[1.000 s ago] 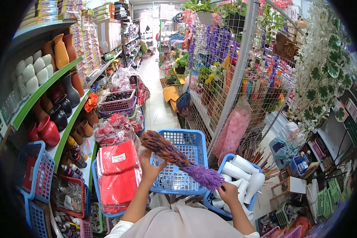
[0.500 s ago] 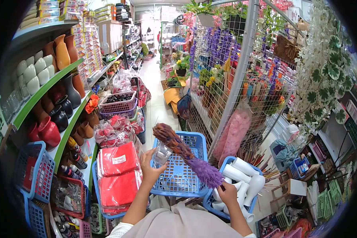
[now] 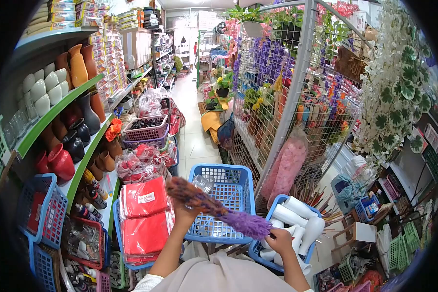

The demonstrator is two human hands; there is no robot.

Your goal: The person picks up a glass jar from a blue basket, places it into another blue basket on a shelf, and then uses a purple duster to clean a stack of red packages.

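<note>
My right hand (image 3: pixel 279 239) is closed round the purple end of a fluffy bunch of dyed dried flowers (image 3: pixel 224 212), purple at that end and rust-brown at the other. The bunch slants up to the left, and its brown end passes in front of my left hand (image 3: pixel 184 214). A small clear glass (image 3: pixel 204 183) shows just above the bunch, over the left part of a blue basket (image 3: pixel 219 239). My left hand appears to hold the glass; its fingers are mostly hidden behind the bunch.
Red plastic-wrapped packs (image 3: pixel 145 214) fill a basket on the left. White vases (image 3: pixel 312 233) lie in a blue basket at right. A wire mesh rack (image 3: pixel 282 97) with artificial flowers stands on the right. Shelves of pots (image 3: pixel 61 160) line the left side, beside an aisle (image 3: pixel 190 112).
The bunch has swung left and lower, its brown end now crossing in front of my left hand. The glass has shifted slightly up and right. My right hand has lowered a little.
</note>
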